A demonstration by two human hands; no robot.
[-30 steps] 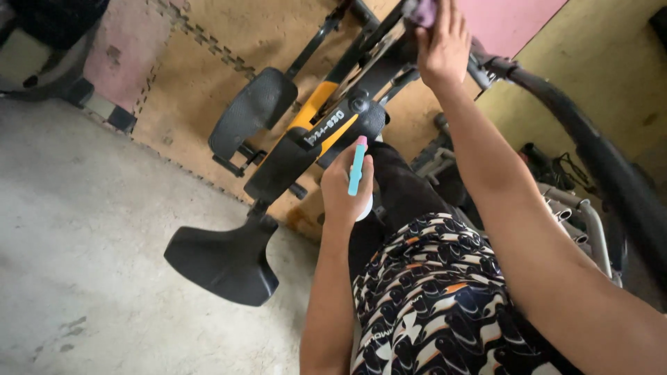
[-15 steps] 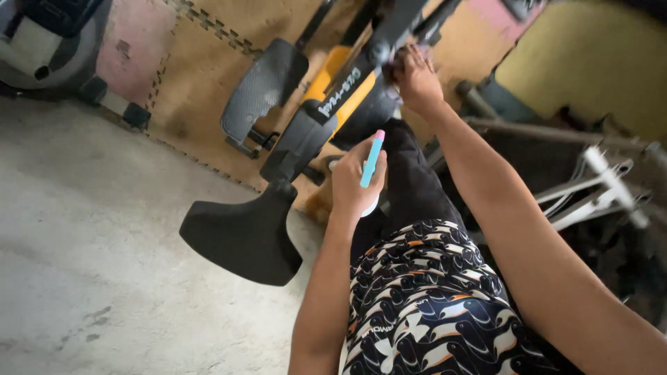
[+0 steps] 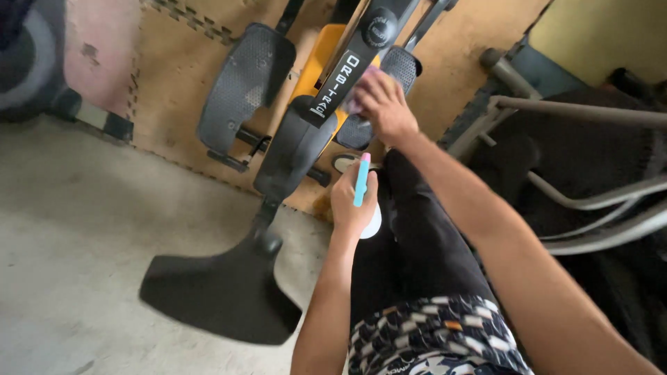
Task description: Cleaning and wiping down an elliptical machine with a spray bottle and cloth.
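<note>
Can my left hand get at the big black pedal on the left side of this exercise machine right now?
Probably yes: nothing lies between the left hand and the pedal, but that hand is full with a spray bottle.

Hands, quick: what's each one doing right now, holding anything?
Left hand: closed around a blue spray bottle with a pink tip.
Right hand: pressing a purplish cloth against the black and yellow exercise machine.
</note>
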